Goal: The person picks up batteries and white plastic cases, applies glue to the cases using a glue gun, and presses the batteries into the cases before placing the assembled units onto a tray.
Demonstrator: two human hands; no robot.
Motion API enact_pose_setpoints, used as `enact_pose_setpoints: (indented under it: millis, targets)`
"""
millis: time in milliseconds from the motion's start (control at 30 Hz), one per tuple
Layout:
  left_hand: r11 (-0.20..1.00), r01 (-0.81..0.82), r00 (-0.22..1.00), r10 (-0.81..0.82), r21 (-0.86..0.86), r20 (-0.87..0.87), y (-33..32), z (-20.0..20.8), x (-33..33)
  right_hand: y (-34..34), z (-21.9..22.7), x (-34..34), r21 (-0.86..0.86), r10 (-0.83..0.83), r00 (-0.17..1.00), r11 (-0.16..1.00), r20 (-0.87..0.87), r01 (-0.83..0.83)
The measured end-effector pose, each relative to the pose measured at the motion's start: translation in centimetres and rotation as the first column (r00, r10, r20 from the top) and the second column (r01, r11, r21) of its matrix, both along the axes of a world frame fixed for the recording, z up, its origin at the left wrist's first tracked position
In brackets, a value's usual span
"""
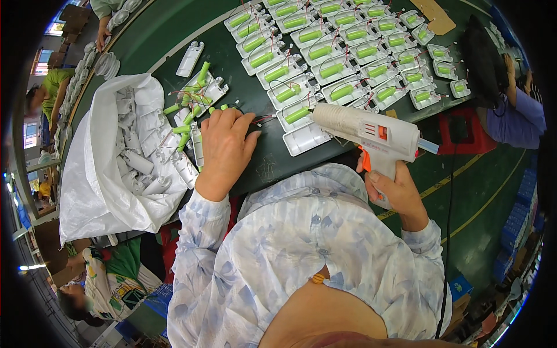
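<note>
My right hand (397, 188) grips a white hot glue gun (394, 136) by its handle, a finger near the orange trigger. The gun's nozzle points left over the table's front edge, and a clear glue stick (428, 145) juts from its rear. My left hand (225, 142) has its fingers curled together over a green battery cell (224, 107), mostly hidden beneath them; thin red and black wires emerge beside the thumb. Loose green battery cells (200, 93) lie heaped just beyond that hand. White plastic housings (331, 71) with green cells and wires stand in rows; one bare housing (306, 140) lies nearest me.
A white woven sack (96, 174) full of white plastic parts (137, 162) leans at the table's left. A dark bundle (483, 61) and cardboard (435, 16) lie far right. The gun's black cord (451, 214) hangs at right; a red stool (455, 130) stands below. Other people work around.
</note>
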State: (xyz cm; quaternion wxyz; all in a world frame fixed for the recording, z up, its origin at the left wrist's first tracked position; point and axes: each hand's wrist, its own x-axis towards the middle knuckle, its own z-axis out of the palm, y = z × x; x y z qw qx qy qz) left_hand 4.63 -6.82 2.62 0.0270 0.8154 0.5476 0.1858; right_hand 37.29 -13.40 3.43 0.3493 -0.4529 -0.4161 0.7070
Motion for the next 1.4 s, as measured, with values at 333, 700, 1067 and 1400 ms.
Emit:
enact_pose_setpoints:
  millis: [333,700,1067,1400]
  targets:
    - [0.976,-0.056,0.755,0.179,-0.211,0.631,1.2,-1.3,-2.4,-0.2,-0.4,0.8,-0.011,0.027,0.999,1.0,-0.034,-0.027]
    - [0.898,0.015,0.547,0.361,-0.44,0.755,-2.9,-1.5,-1.4,-0.8,-0.1,1.6,0.0,0.038,0.997,0.999,-0.066,-0.038]
    - [0.962,-0.082,0.745,0.233,-0.26,0.625,-4.2,-2.5,0.7,-2.1,0.1,1.2,-0.094,0.142,0.987,0.986,0.069,-0.136]
    - [0.907,-0.088,0.804,0.308,-0.411,0.508,-4.0,-2.2,1.5,-2.4,0.5,1.8,-0.089,0.117,0.991,0.99,0.069,-0.111]
